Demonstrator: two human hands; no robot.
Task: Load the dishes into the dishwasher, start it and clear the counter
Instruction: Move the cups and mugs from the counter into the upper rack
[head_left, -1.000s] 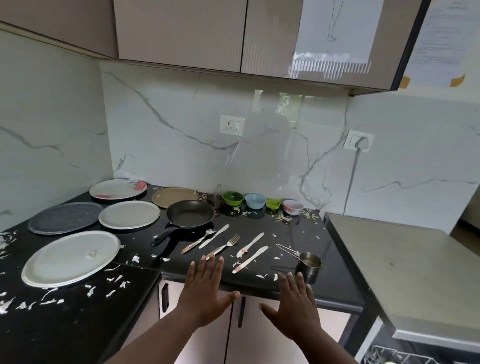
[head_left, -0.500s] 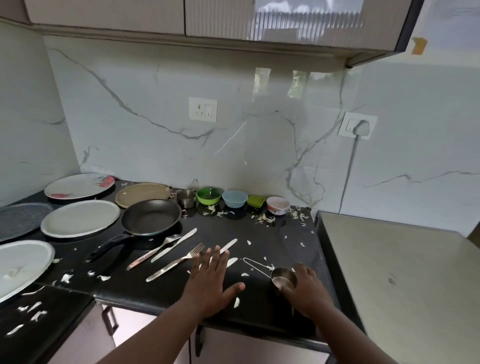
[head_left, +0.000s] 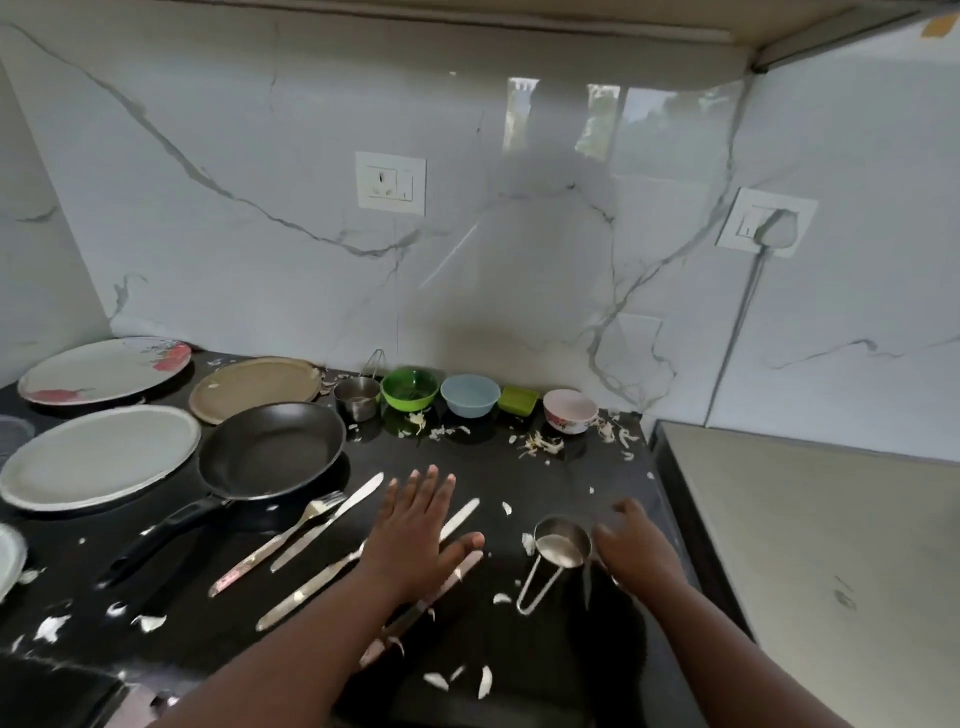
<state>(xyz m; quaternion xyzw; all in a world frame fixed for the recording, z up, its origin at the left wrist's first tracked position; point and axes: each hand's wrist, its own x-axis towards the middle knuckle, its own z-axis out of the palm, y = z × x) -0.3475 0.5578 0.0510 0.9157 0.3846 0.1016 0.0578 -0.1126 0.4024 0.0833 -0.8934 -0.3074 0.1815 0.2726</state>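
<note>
Where both hands had hovered short of the counter (head_left: 571, 483) a second earlier, left hand (head_left: 415, 535) now lay flat, fingers spread, over the knives (head_left: 457, 519), right hand (head_left: 631, 551) curling against the steel measuring cup (head_left: 561, 543), grip unclear — loading apparently starting here

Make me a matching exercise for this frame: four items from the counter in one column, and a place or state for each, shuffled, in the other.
Items:
1. frying pan
2. green bowl
3. measuring cup
4. left hand

Places or states:
A. tilted beside the right hand, wire handle toward the camera
B. spread flat over the cutlery
C. back row, between a steel cup and a blue bowl
D. beside the grey plate, handle pointing front-left

Pairs: 1-D, 2-C, 3-A, 4-B
</note>
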